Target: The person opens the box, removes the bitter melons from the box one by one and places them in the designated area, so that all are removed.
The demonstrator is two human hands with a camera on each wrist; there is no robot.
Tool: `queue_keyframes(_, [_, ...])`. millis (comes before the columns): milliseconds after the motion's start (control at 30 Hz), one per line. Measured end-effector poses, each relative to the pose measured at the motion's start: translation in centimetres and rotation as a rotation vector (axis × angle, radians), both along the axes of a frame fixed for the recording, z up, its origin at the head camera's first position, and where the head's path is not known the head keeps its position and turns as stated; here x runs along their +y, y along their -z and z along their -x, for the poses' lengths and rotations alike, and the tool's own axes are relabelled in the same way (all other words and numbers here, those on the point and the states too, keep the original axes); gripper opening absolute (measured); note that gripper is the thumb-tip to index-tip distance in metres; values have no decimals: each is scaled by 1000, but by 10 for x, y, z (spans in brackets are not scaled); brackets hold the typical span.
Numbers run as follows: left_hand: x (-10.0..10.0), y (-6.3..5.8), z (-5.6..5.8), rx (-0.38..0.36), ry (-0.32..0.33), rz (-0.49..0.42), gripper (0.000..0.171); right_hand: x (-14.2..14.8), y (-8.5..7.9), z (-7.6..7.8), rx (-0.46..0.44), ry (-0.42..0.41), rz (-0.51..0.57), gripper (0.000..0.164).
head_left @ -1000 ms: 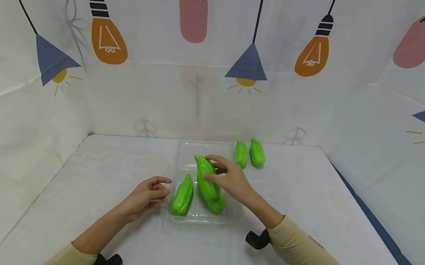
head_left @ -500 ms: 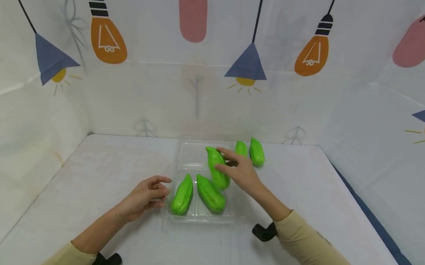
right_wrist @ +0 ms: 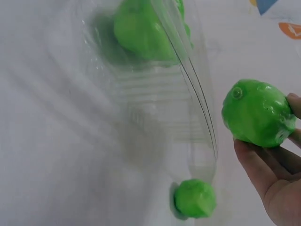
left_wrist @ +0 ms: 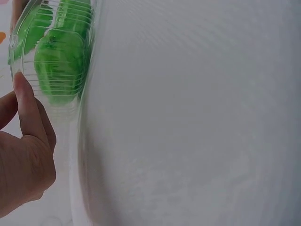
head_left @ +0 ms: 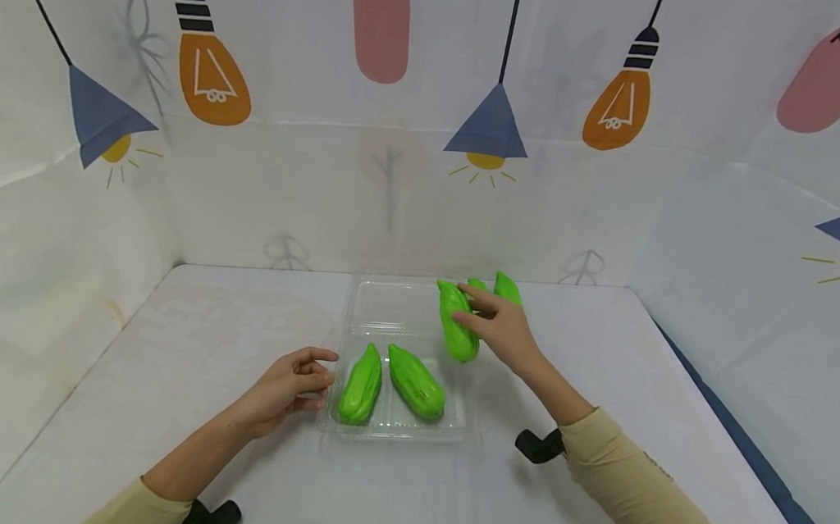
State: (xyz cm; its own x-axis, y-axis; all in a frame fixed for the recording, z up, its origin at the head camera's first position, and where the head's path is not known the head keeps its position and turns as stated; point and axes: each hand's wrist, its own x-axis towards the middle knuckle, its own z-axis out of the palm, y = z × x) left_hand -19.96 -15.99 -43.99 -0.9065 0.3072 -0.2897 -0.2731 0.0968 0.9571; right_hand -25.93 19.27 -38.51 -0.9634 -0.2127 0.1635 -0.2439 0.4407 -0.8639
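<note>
My right hand (head_left: 500,326) grips a bright green pepper (head_left: 453,326) between thumb and fingers, above the back right corner of a clear plastic box (head_left: 393,434). In the right wrist view the held pepper (right_wrist: 257,113) hangs raised, its rounded end facing the camera. Two more peppers lie inside the box: one on the left (head_left: 361,385), another slanted pepper (head_left: 416,383) beside it. At the box's left side rests my left hand (head_left: 284,387), fingers relaxed; a fingertip (left_wrist: 22,84) touches the box rim in the left wrist view.
The box's clear lid (head_left: 393,303) lies folded back behind it. Beyond my right hand, two peppers, a left one (head_left: 476,283) and a right one (head_left: 507,289), are partly hidden on the white table (head_left: 239,305). Lamp-printed cloth walls surround the table.
My right hand has lifted the pepper from over the box and carried it right and back, uncovering the slanted pepper underneath. The left hand stays in place.
</note>
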Motion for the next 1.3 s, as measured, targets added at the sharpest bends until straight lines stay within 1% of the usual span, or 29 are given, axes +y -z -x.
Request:
queue_keyframes(100, [0, 0, 0, -1, 0, 1, 54, 5, -4, 0, -31, 26, 10, 56])
queue_keyframes(200, [0, 0, 0, -2, 1, 1, 55, 7, -11, -3, -65, 39, 9, 54])
queue_keyframes(267, [-1, 1, 0, -1, 3, -1, 55, 7, -17, -6, -78, 44, 2, 53])
queue_keyframes(333, [-1, 1, 0, 2, 6, -7, 56, 8, -18, -6, -82, 44, 4, 53])
queue_keyframes(400, [-2, 2, 0, 5, 10, -12, 56, 11, -15, -5, -78, 46, 12, 54])
queue_keyframes(500, [-2, 2, 0, 6, 15, -18, 56, 18, -5, 1, -63, 49, 13, 56])
queue_keyframes(633, [-3, 3, -1, 5, 18, -19, 56, 27, 4, 5, -43, 62, -12, 56])
queue_keyframes(800, [-3, 3, 0, 7, 16, -19, 57, 36, 4, 7, -20, 93, -48, 56])
queue_keyframes(1033, [-2, 2, -1, 0, 16, -15, 57, 47, 4, 13, -3, 182, -76, 60])
queue_keyframes(1133, [-2, 1, -1, 1, 15, -17, 57, 55, 6, 17, 15, 215, -103, 58])
queue_keyframes(1300, [-1, -1, -1, 0, 15, -16, 56, 66, 9, 21, 51, 248, -150, 57])
